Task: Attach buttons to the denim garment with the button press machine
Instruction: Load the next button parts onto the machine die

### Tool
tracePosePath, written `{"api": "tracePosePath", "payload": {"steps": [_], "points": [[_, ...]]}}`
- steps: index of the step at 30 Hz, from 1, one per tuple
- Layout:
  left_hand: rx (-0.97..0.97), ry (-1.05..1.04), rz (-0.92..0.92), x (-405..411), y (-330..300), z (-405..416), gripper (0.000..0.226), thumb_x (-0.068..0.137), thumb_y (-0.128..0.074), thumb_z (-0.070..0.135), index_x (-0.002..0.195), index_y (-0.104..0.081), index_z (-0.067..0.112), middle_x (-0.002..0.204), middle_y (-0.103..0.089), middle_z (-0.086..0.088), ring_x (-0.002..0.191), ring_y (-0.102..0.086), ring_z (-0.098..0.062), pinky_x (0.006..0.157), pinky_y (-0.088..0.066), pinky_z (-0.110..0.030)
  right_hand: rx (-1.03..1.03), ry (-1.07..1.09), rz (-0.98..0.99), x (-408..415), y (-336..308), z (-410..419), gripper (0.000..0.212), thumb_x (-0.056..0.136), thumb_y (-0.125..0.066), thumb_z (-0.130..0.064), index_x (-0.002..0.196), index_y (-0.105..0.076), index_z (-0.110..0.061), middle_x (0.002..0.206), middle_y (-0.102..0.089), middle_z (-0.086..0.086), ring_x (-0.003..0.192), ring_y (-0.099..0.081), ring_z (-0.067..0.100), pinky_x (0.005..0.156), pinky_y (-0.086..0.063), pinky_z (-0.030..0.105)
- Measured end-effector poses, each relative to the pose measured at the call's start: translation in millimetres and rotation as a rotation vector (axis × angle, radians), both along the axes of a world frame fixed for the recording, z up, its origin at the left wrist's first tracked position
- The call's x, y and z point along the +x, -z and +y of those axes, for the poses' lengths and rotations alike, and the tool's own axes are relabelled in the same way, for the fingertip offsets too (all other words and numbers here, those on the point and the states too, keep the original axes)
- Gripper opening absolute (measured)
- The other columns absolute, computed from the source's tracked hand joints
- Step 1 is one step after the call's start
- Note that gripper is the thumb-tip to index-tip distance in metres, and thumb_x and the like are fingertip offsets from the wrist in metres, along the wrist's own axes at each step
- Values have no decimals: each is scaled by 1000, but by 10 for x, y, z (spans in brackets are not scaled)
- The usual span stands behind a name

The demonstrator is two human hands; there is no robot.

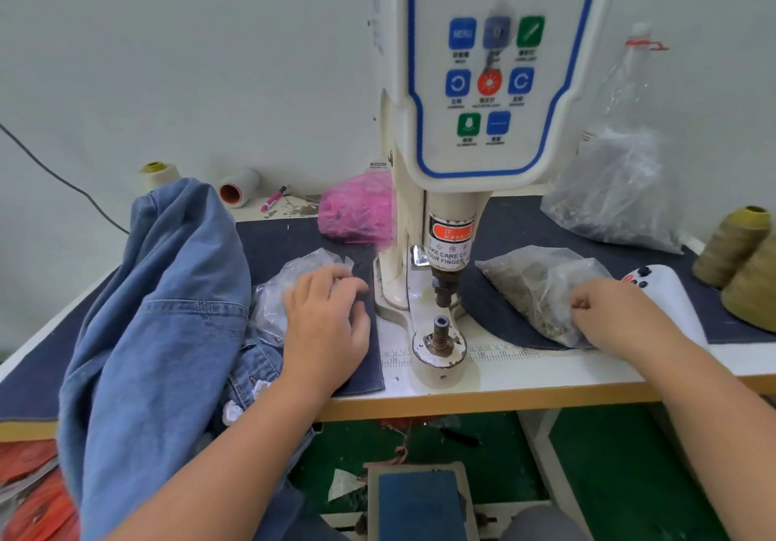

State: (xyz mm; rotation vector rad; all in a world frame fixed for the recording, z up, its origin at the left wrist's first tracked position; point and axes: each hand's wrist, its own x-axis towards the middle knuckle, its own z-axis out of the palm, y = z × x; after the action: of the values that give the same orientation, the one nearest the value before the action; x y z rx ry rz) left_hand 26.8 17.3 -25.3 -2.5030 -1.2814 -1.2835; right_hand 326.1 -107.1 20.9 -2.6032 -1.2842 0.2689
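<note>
Pink bag [357, 208] behind press [445, 271] (thread cones [739, 255] right).

Beyond the fingers of the left hand [325, 322], a crumpled pink plastic bag [352, 208] sits by the wall. Farther back and out to their left lie a pink pen [273, 198], a white spool [239, 189] tipped on its side with an orange core, and an upright white cone [157, 175] with a yellow core. Just outside the fingers of the right hand [617, 313] rests a white remote [659, 292] with black and red buttons. Two olive thread cones [730, 246] stand farther right. A large clear bag [617, 192] slumps behind those fingers.
</note>
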Motion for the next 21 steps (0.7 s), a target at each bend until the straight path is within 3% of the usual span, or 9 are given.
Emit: {"api": "tracePosePath", "payload": {"steps": [4, 7, 9, 13, 16, 18, 21], "points": [[-259, -201, -200, -29, -7, 93, 28, 83, -64, 14, 110, -60, 13, 118, -52, -6, 108, -45, -27, 90, -34, -42, -23, -59, -4, 7, 25, 83, 28, 90, -53, -15, 70, -61, -33, 72, -61, -2, 67, -56, 15, 54, -42, 32], [-457, -114, -253, -42, 20, 164, 32, 91, -59, 22, 122, -55, 14, 123, -57, -1, 106, -49, -14, 88, -37, -30, -30, -112, -13, -16, 65, 111, 30, 96, -49, -18, 69, -52, -30, 71, -58, -1, 66, -53, 15, 54, -37, 31], [-446, -24, -157, -31, 42, 139, 34, 94, -56, 26, 127, -54, 18, 125, -59, 4, 106, -50, -9, 87, -36, -26, -35, -127, -52, -38, 74, 106, 29, 96, -46, -16, 70, -51, -29, 70, -58, -1, 64, -53, 15, 53, -36, 30], [-301, 86, 60, 0, 44, 106, 32, 95, -58, 23, 126, -60, 16, 128, -62, 1, 114, -57, -18, 92, -40, -29, -38, -138, -73, -129, 58, 105, 25, 96, -43, -11, 75, -52, -21, 75, -60, 5, 69, -58, 23, 59, -44, 35], [-277, 135, 88, 8, 36, 110, 30, 94, -59, 21, 123, -62, 16, 125, -63, 2, 114, -55, -16, 93, -35, -24, -11, -90, -77, -193, 103, 133, 26, 98, -43, -13, 73, -47, -18, 77, -58, 6, 74, -58, 26, 61, -42, 34], [-269, 144, 84, 7, 42, 111, 30, 94, -59, 21, 123, -62, 16, 124, -62, 3, 114, -54, -15, 96, -36, -25, -45, -63, -77, -229, 118, 160, 18, 99, -45, -12, 83, -51, -16, 87, -60, 8, 84, -60, 29, 66, -42, 33], [-266, 129, 82, 3, 44, 109, 31, 94, -59, 22, 124, -62, 16, 125, -62, 4, 115, -53, -16, 100, -37, -29, 128, -39, -102, -255, 132, 130, 15, 99, -45, -16, 92, -58, -14, 84, -60, 6, 79, -56, 26, 61, -40, 32]]}}
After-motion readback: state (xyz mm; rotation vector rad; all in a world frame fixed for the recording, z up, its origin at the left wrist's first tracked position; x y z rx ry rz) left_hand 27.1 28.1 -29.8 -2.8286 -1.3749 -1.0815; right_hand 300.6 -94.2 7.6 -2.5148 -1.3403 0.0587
